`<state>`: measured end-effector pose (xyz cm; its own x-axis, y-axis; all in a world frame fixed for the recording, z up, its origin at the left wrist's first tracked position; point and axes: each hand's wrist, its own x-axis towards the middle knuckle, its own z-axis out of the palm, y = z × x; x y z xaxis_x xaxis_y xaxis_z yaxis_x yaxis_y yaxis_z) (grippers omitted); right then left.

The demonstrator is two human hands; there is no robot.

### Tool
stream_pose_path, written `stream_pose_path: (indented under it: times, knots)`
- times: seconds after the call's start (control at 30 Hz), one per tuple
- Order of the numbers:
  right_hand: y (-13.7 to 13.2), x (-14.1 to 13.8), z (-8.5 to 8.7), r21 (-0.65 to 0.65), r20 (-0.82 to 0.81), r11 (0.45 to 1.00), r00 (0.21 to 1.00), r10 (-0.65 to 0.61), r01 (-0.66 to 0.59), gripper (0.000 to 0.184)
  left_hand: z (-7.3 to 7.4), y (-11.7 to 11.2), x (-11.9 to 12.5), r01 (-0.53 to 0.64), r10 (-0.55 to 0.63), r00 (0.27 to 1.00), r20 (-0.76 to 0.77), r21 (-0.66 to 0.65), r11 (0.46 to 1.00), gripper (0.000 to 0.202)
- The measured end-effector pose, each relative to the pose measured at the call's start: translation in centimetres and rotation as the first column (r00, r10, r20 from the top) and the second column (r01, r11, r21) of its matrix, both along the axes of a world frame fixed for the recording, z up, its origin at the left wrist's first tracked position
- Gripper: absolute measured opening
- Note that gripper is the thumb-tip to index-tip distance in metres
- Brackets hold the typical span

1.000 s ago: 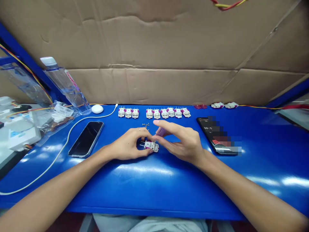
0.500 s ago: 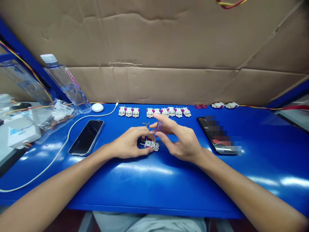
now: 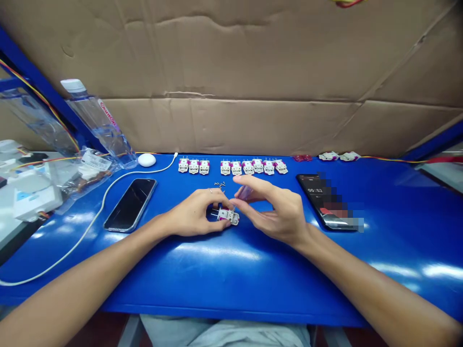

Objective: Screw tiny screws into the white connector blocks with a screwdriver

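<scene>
My left hand [image 3: 195, 212] rests on the blue table [image 3: 231, 270] with its fingers curled round a small white and magenta plug part [image 3: 228, 215], pinning it down. My right hand [image 3: 278, 209] is just right of the part, thumb and fingers pinched on a small purple-handled screwdriver [image 3: 245, 193] whose tip points down at the part. A few tiny screws [image 3: 219, 184] lie on the table just behind my hands.
A row of several finished white and magenta plug parts [image 3: 235, 166] lines the back of the table. A dark phone [image 3: 130, 204] and white cable [image 3: 90, 226] lie to the left, a second phone [image 3: 325, 200] to the right. A water bottle [image 3: 97, 124] and plastic bags stand far left. Cardboard closes the back.
My right hand tilted the screwdriver up and then back down to the part, turning it between the fingers. My left hand has stayed on the plug part.
</scene>
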<state>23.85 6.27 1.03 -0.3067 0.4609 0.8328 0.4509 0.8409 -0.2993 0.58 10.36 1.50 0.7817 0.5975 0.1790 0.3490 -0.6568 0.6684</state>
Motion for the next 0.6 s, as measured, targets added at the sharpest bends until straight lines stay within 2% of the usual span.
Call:
stream_pose_path:
  times: [0.1,0.23,0.4,0.6]
  knots:
    - [0.12,0.2,-0.04,0.009,0.013,1.0,1.0,-0.008,0.008,0.055,0.09,-0.05,0.0,-0.01,0.01,1.0,-0.003,0.005,1.0,0.018]
    - [0.27,0.34,-0.14,-0.112,0.03,0.991,0.997,0.072,-0.068,0.06,0.18,-0.04,0.06,-0.005,0.005,1.0,0.009,0.006,1.0,0.018]
    - [0.35,0.41,-0.34,-0.017,-0.031,1.0,0.999,0.018,-0.019,0.061,0.21,0.01,0.1,0.008,-0.008,1.0,0.001,0.001,1.0,0.02]
    - [0.25,0.29,-0.35,-0.126,0.015,0.99,0.998,0.067,-0.065,0.061,-0.03,0.04,0.0,0.0,0.0,1.0,0.002,0.01,1.0,0.023]
